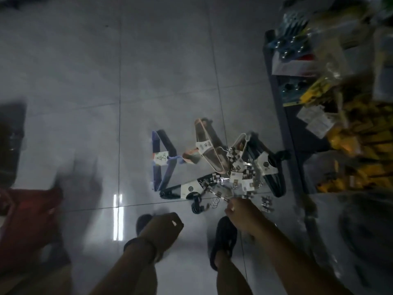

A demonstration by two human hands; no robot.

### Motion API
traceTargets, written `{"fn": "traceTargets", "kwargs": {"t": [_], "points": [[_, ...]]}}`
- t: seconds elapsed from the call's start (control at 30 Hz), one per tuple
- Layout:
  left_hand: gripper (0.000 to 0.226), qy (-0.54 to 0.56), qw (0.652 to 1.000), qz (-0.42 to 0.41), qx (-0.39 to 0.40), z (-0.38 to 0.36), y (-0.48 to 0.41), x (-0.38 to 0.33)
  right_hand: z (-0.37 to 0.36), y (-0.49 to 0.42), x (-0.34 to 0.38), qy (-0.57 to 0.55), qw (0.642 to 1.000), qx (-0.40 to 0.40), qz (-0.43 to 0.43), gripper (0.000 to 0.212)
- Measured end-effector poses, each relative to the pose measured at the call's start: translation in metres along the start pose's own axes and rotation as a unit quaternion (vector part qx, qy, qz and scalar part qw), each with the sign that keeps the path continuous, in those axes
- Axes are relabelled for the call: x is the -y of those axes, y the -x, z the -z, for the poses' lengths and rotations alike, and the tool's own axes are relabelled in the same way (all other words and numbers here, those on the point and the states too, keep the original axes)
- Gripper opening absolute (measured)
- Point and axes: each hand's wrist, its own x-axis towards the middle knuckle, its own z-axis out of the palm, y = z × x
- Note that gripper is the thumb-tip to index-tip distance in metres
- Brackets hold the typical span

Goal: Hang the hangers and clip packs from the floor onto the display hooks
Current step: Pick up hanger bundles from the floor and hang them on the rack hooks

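Note:
A heap of hanger bundles and clip packs lies on the grey tiled floor. A blue hanger bundle (162,160) sits at its left, a pink and white bundle (207,149) in the middle, dark hangers (269,165) at the right. Clip packs (238,177) with white cards are scattered over the heap's near side. My right hand (240,211) reaches down to the near edge of the clip packs, its fingertips pinching a clear pack (221,193). My left hand (163,228) hangs loosely curled above the floor, holding nothing. The frame is motion-blurred.
A dark display rack (285,116) with hanging yellow and blue packets (359,133) stands at the right. My two feet in dark sandals (225,235) are just below the heap. A red object (32,220) lies at the left edge.

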Motion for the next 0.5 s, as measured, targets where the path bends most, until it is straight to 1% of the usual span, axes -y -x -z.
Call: {"fn": "traceTargets", "kwargs": {"t": [0.07, 0.17, 0.23, 0.3, 0.37, 0.4, 0.43, 0.47, 0.5], "points": [[0.024, 0.003, 1.0, 0.016, 0.006, -0.008, -0.058, 0.021, -0.011, -0.054, -0.005, 0.02, 1.0, 0.005, -0.007, 0.019], [0.029, 0.02, 0.998, 0.064, -0.008, -0.018, -0.151, 0.062, -0.036, -0.147, -0.012, 0.054, 0.998, 0.021, -0.013, 0.016], [0.032, 0.012, 0.999, 0.05, -0.006, -0.027, -0.217, 0.093, -0.055, -0.214, -0.015, 0.077, 0.997, 0.014, -0.018, 0.016], [0.029, 0.007, 0.999, 0.05, 0.004, -0.037, -0.283, 0.125, -0.074, -0.278, -0.011, 0.112, 0.993, -0.014, -0.015, 0.019], [0.023, 0.036, 0.997, 0.067, -0.004, -0.048, -0.344, 0.154, -0.088, -0.339, -0.001, 0.159, 0.986, -0.054, -0.006, 0.028], [0.027, 0.059, 0.995, 0.073, -0.025, -0.055, -0.373, 0.169, -0.096, -0.368, 0.004, 0.178, 0.981, -0.074, -0.004, 0.031], [0.037, 0.067, 0.994, 0.073, -0.051, -0.059, -0.398, 0.179, -0.103, -0.396, 0.009, 0.189, 0.978, -0.094, -0.006, 0.032], [0.045, 0.067, 0.992, 0.072, -0.076, -0.067, -0.426, 0.195, -0.109, -0.421, 0.011, 0.194, 0.975, -0.112, -0.009, 0.034], [0.048, 0.062, 0.99, 0.079, -0.095, -0.073, -0.448, 0.207, -0.116, -0.442, 0.013, 0.193, 0.974, -0.121, -0.011, 0.035]]}}
